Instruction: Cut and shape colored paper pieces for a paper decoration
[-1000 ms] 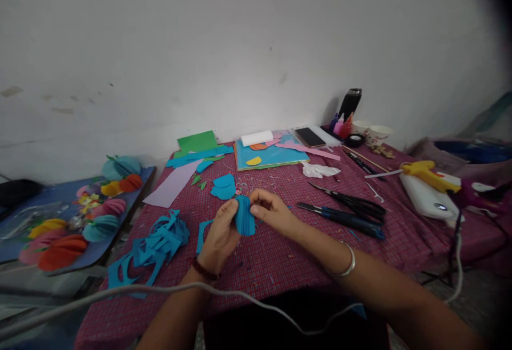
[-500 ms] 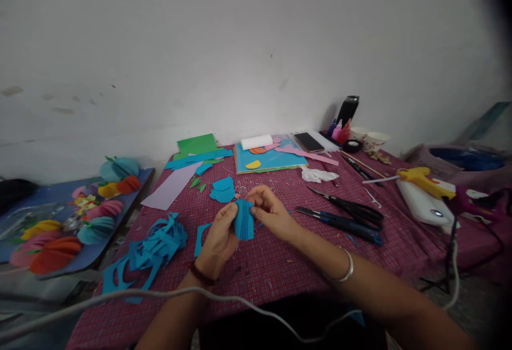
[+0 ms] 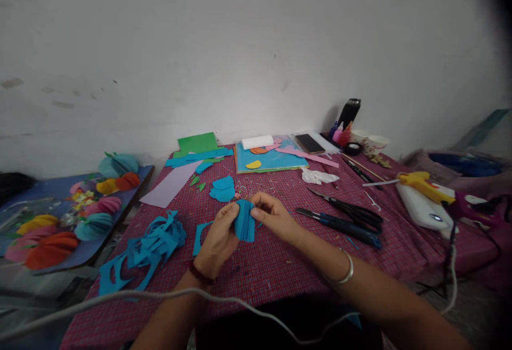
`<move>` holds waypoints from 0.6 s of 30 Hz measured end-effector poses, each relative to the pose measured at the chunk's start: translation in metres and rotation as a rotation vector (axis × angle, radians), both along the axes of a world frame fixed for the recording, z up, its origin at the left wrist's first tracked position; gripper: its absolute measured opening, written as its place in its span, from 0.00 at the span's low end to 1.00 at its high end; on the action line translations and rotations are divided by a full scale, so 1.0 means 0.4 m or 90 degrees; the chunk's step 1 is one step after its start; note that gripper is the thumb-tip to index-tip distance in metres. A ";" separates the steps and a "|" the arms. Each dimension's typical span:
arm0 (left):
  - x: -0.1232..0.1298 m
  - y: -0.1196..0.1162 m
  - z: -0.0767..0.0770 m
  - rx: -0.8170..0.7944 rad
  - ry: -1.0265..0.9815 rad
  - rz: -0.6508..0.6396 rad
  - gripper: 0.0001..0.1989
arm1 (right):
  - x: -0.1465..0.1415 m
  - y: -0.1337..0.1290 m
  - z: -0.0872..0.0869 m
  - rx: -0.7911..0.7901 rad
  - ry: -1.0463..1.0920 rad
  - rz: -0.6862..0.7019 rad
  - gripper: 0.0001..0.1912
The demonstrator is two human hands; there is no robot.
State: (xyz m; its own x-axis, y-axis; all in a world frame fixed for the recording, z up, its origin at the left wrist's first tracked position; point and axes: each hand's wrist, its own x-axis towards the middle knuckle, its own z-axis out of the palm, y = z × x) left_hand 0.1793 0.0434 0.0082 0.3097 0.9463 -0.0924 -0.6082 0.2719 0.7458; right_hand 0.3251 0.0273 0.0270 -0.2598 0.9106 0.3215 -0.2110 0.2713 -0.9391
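A stack of folded blue paper pieces is held up between my two hands over the middle of the table. My left hand grips its left side, thumb on the front face. On the right edge, my right hand pinches the sheets between thumb and fingers. Beyond my left hand lie several cut blue paper rounds. A blue paper offcut sits partly behind my left wrist. Farther left is a tangled heap of blue paper scraps.
Scissors and a blue utility knife lie right of my hands. A yellow glue gun rests on a white box. Folded paper pumpkins fill a blue board at left. A white cable crosses above my forearms.
Both hands keep their hold on the blue stack. The sheets look slightly more fanned at the right edge, and the view has shifted a little.
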 end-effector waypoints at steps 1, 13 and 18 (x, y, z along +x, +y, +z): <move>0.000 0.000 0.000 -0.001 -0.003 0.003 0.13 | 0.001 0.000 0.000 0.003 0.004 0.004 0.21; 0.002 -0.001 0.000 -0.005 -0.026 -0.011 0.12 | -0.006 0.005 -0.001 -0.016 0.031 -0.004 0.18; 0.003 0.000 -0.003 -0.014 -0.021 0.001 0.11 | -0.010 0.002 0.003 -0.006 0.044 -0.029 0.18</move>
State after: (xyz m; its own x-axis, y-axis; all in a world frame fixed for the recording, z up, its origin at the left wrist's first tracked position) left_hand 0.1806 0.0435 0.0072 0.3119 0.9446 -0.1023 -0.6331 0.2869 0.7190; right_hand 0.3211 0.0283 0.0281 -0.1954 0.9238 0.3292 -0.2637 0.2738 -0.9249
